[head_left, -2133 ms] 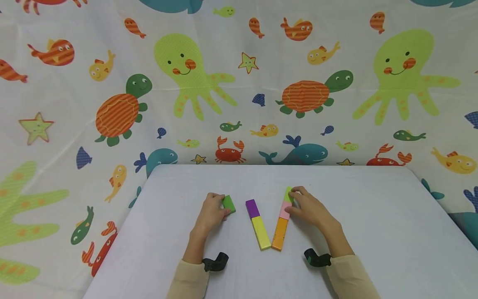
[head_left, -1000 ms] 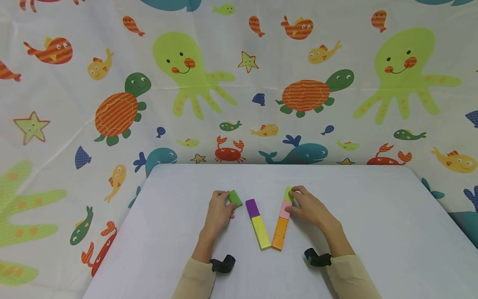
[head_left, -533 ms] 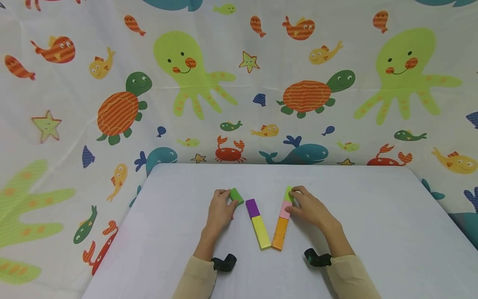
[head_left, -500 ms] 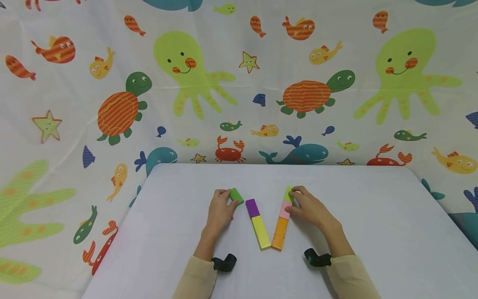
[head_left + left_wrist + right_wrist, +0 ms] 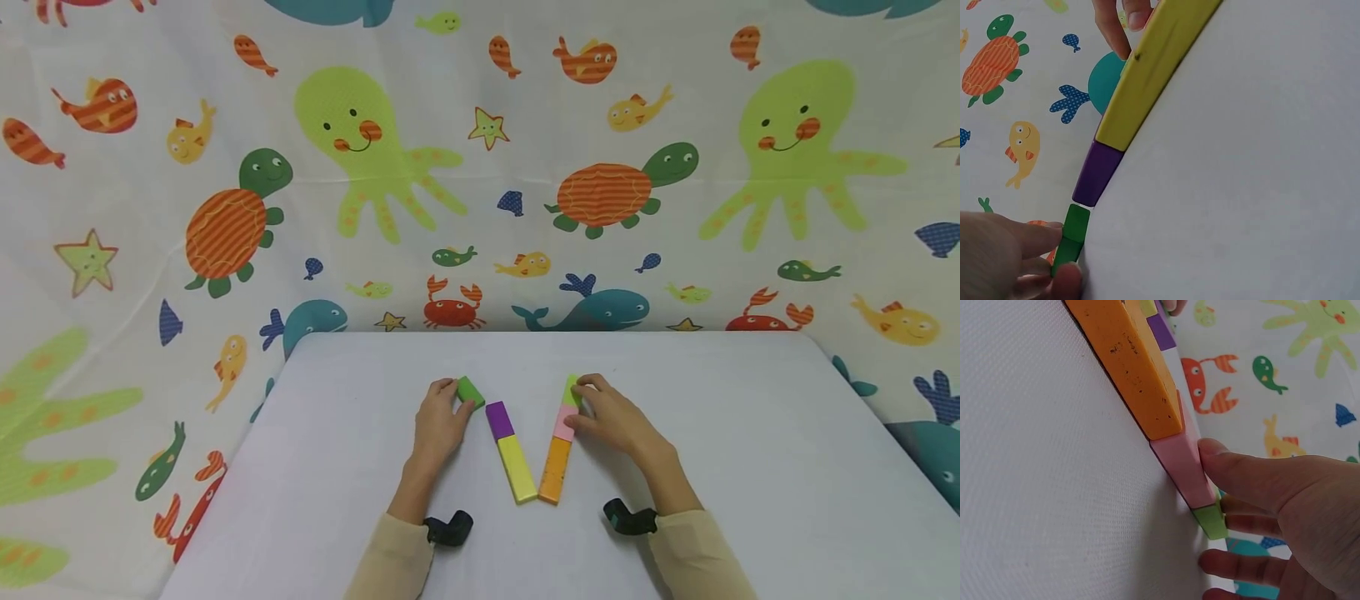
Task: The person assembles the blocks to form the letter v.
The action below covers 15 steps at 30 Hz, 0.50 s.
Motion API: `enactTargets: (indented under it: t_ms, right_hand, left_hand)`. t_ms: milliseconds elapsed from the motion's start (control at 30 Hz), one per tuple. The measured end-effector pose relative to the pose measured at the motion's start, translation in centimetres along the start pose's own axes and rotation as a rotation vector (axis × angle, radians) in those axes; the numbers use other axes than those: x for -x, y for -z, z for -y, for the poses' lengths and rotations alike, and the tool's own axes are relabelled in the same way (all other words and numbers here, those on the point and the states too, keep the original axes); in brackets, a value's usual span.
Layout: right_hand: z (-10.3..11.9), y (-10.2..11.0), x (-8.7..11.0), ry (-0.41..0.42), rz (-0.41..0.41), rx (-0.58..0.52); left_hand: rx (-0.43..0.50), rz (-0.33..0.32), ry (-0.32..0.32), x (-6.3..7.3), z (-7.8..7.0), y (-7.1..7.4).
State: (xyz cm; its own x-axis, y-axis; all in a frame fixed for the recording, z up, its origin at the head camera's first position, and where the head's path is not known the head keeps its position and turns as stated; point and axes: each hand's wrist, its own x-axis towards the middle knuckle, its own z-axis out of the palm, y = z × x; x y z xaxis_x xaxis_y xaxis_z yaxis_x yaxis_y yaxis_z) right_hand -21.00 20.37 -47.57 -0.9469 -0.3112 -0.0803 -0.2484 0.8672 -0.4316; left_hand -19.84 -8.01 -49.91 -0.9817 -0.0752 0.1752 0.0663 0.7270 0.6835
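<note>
My left hand [image 5: 440, 423] pinches a small dark green block [image 5: 471, 392] between thumb and fingers. A slim gap parts it from the far end of the purple block [image 5: 500, 421], as the left wrist view shows. The purple block meets a longer yellow block [image 5: 517, 469]. On the right, a light green block [image 5: 572, 390], a pink block [image 5: 566, 421] and an orange block [image 5: 555, 471] lie end to end. My right hand [image 5: 615, 417] rests against that row, thumb on the pink block and fingertips at the light green one, its fingers loosely extended.
Both rows lie on a white tabletop [image 5: 720, 433] and come together at their near ends in a V. Behind the table hangs a curtain [image 5: 525, 125] printed with sea animals. A black wrist camera [image 5: 450, 529] sits on each forearm.
My left hand has carried the dark green block rightward and farther back, close to the purple block's far end. My right hand has stayed in place. The head view has shifted a little.
</note>
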Motion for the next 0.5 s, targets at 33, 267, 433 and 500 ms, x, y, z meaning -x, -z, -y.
enactTargets:
  t_ms: [33,267,433,500]
  right_hand:
    - [0.02,-0.05,-0.01,-0.004,0.0,0.001]
    - [0.0,-0.15,0.02,-0.004,-0.007,0.004]
    - [-0.03,-0.04,0.12,-0.002,-0.008,0.002]
    - [-0.05,0.04,0.17,-0.001,-0.009,-0.002]
  left_hand:
    - [0.004,0.002,0.002,-0.02,-0.05,-0.05]
    - [0.026,-0.006,0.0,-0.31,-0.53,-0.45]
    - [0.036,-0.031,-0.017,-0.47,-0.62,-0.84]
    - [0.044,-0.039,-0.021,-0.57,-0.63,-1.01]
